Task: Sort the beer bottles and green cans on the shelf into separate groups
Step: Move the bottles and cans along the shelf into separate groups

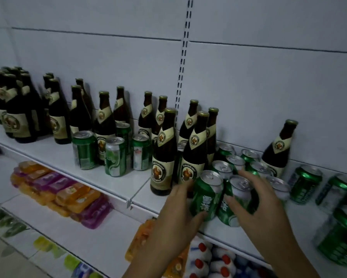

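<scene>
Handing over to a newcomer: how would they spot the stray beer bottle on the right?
Start at the slotted upright on the white back wall and follow the shelf rightward. Against the wall, one beer bottle stands alone: only green cans neighbour it, and every other bottle is to its left.

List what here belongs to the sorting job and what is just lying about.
Job: beer bottles, green cans, their shelf, left hand gripping a tilted can, right hand gripping the neighbouring can.
Lying about: orange and purple packs on the lower shelf, white red-capped bottles below, green and yellow packets lower left.
</scene>
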`<act>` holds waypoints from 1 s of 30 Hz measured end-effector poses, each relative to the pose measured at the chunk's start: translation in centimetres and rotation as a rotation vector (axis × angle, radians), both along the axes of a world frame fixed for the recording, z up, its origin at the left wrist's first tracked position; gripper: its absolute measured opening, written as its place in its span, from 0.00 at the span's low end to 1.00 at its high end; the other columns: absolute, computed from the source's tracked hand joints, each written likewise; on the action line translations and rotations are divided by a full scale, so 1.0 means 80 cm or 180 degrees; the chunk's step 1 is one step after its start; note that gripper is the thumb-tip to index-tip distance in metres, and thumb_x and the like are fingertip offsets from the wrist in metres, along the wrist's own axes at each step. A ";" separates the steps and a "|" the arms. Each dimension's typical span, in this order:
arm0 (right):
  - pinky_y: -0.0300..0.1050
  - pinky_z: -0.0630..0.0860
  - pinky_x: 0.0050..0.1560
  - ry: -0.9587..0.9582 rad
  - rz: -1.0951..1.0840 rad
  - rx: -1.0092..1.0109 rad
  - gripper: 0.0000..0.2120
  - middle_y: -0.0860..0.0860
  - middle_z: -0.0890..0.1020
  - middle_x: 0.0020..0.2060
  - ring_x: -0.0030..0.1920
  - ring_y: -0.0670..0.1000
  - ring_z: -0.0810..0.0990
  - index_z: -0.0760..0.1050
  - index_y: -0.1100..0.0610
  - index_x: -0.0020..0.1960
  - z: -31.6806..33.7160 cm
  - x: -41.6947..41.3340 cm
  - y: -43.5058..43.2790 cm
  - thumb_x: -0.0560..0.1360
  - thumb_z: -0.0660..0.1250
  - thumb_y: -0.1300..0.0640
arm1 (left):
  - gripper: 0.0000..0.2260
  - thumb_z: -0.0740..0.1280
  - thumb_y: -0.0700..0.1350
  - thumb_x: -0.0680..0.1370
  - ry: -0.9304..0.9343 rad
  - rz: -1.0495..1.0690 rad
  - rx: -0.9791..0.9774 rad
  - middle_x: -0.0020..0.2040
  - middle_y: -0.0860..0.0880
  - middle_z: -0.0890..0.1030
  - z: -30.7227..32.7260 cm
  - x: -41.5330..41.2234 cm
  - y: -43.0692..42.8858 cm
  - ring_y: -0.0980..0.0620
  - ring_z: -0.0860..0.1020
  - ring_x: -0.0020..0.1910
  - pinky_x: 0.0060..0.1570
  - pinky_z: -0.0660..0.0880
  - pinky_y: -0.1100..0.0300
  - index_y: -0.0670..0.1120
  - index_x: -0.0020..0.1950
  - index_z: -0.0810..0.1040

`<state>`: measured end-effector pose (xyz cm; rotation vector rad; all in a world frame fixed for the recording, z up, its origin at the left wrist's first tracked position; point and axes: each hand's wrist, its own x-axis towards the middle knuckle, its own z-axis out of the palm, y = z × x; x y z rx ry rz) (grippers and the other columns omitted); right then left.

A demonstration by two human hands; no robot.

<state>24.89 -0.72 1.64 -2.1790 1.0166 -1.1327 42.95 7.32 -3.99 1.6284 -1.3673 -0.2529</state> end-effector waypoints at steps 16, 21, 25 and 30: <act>0.46 0.74 0.70 -0.0389 -0.0700 0.0136 0.41 0.40 0.72 0.69 0.70 0.40 0.70 0.64 0.42 0.75 -0.044 0.014 0.013 0.70 0.80 0.59 | 0.36 0.81 0.51 0.69 0.0124 -0.0420 -0.0125 0.64 0.58 0.75 -0.010 0.013 -0.035 0.64 0.71 0.58 0.52 0.67 0.76 0.55 0.73 0.69; 0.48 0.77 0.67 -0.0507 -0.0622 0.0275 0.41 0.40 0.72 0.71 0.71 0.42 0.72 0.63 0.43 0.76 -0.048 -0.004 0.025 0.71 0.80 0.59 | 0.34 0.81 0.51 0.68 0.0074 -0.0406 -0.0189 0.62 0.61 0.76 -0.012 0.012 -0.028 0.69 0.72 0.54 0.51 0.67 0.75 0.60 0.70 0.70; 0.43 0.75 0.69 -0.0580 -0.0681 0.0262 0.39 0.36 0.71 0.71 0.71 0.38 0.71 0.63 0.43 0.76 -0.051 -0.030 0.036 0.73 0.78 0.60 | 0.36 0.82 0.53 0.68 0.0012 -0.0434 -0.0173 0.62 0.62 0.75 -0.011 -0.004 -0.027 0.64 0.73 0.57 0.54 0.71 0.67 0.60 0.72 0.68; 0.33 0.75 0.63 -0.0671 -0.0741 0.0212 0.40 0.33 0.71 0.70 0.69 0.34 0.71 0.64 0.44 0.76 -0.051 -0.058 0.031 0.71 0.79 0.61 | 0.38 0.81 0.54 0.69 0.0122 -0.0647 -0.0136 0.66 0.62 0.72 -0.012 -0.048 -0.038 0.62 0.73 0.64 0.65 0.73 0.61 0.61 0.74 0.65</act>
